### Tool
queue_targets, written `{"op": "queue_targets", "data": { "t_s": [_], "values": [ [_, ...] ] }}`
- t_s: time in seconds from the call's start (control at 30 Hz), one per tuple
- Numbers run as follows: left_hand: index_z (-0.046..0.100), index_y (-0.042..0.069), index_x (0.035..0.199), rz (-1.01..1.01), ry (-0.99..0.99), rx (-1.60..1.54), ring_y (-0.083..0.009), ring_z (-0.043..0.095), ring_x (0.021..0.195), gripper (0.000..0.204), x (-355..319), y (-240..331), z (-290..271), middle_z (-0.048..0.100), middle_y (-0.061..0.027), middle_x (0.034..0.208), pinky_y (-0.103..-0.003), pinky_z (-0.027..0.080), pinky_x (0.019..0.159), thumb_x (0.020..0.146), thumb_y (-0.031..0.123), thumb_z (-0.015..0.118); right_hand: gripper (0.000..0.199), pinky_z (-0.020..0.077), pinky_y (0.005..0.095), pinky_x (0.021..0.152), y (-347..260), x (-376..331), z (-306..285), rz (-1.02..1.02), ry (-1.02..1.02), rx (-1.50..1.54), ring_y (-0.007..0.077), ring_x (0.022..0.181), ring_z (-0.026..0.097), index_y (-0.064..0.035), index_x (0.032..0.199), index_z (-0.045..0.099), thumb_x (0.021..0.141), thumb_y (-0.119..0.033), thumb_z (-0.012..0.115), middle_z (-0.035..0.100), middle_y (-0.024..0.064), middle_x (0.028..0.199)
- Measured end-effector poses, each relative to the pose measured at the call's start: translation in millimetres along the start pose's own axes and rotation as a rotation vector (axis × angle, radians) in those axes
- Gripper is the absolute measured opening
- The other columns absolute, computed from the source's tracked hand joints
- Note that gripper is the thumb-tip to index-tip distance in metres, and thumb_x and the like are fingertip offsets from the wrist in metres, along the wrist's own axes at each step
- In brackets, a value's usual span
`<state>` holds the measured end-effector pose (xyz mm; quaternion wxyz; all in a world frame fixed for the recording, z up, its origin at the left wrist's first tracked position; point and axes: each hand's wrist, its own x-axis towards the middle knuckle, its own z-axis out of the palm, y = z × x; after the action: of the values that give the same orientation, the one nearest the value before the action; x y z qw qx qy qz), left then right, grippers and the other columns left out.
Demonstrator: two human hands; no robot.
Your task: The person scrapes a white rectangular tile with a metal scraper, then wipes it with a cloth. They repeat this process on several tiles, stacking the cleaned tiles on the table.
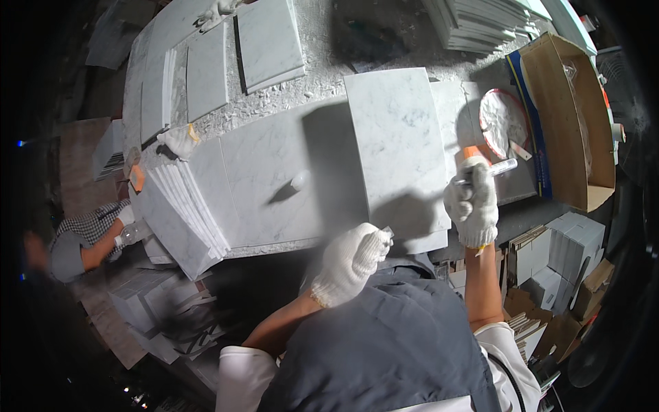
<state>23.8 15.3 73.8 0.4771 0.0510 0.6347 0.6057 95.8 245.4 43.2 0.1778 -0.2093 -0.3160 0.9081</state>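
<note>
My right hand [473, 206], in a white knitted glove, is closed around a slim stick with a pale, clear-looking end [504, 167]. An orange piece [475, 152] shows just beyond its fingers; I cannot tell whether it belongs to the stick. My left hand [350, 264], gloved likewise, is closed near the table's front edge. A small pale bit shows at its fingertips, too small to name. Between and beyond both hands lies a grey-veined white marble tile [398, 130], on top of other tiles. A small white lump [299, 180] sits on the wide tile to its left.
Right of the tile are a red-rimmed bowl of white paste [495, 113], a small scraper [519, 150] and an open cardboard box [566, 123]. Tiles lean in a stack [182, 213] at left, near another person's arm [103, 244]. More tiles [269, 41] lie among white chips behind.
</note>
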Motion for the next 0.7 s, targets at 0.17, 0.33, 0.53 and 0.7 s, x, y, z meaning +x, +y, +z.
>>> {"op": "queue_targets", "data": {
  "t_s": [0.17, 0.33, 0.53, 0.7],
  "values": [
    [0.068, 0.011, 0.108, 0.778, 0.148, 0.831, -0.0299, 0.066, 0.096, 0.033, 43, -23, 2, 0.067, -0.0053, 0.097, -0.044, 0.056, 0.089, 0.099, 0.043, 0.067, 0.032, 0.0557, 0.0286, 0.057, 23, 27, -6, -0.083, 0.102, -0.591, 0.0149, 0.065, 0.066, 0.0009, 0.127, 0.062, 0.101, -0.017, 0.068, 0.07, 0.0088, 0.084],
    [0.068, 0.016, 0.104, 1.091, 0.262, 1.101, -0.0275, 0.063, 0.115, 0.03, 93, -47, 0, 0.065, -0.0043, 0.107, -0.044, 0.055, 0.099, 0.091, 0.042, 0.071, 0.045, 0.0636, 0.0311, 0.075, 55, 57, -8, -0.428, -0.167, -1.067, 0.0172, 0.082, 0.074, 0.0052, 0.136, 0.06, 0.103, -0.024, 0.068, 0.074, 0.0131, 0.101],
    [0.07, 0.013, 0.102, 1.112, 0.168, 1.036, -0.0229, 0.065, 0.114, 0.033, 100, -66, -9, 0.069, -0.0037, 0.107, -0.043, 0.055, 0.105, 0.084, 0.041, 0.075, 0.043, 0.0633, 0.0282, 0.072, 62, 79, -10, -0.422, -0.152, -1.168, 0.0149, 0.082, 0.074, 0.002, 0.129, 0.062, 0.1, -0.027, 0.074, 0.073, 0.0118, 0.103],
    [0.072, 0.013, 0.107, 1.012, 0.148, 0.907, -0.0236, 0.067, 0.112, 0.04, 102, -74, -10, 0.072, -0.004, 0.106, -0.045, 0.055, 0.104, 0.081, 0.043, 0.077, 0.046, 0.0595, 0.0254, 0.067, 60, 89, -2, -0.485, -0.202, -1.258, 0.0117, 0.076, 0.07, 0.0016, 0.129, 0.064, 0.096, -0.026, 0.08, 0.073, 0.0105, 0.102]
  ]
}}
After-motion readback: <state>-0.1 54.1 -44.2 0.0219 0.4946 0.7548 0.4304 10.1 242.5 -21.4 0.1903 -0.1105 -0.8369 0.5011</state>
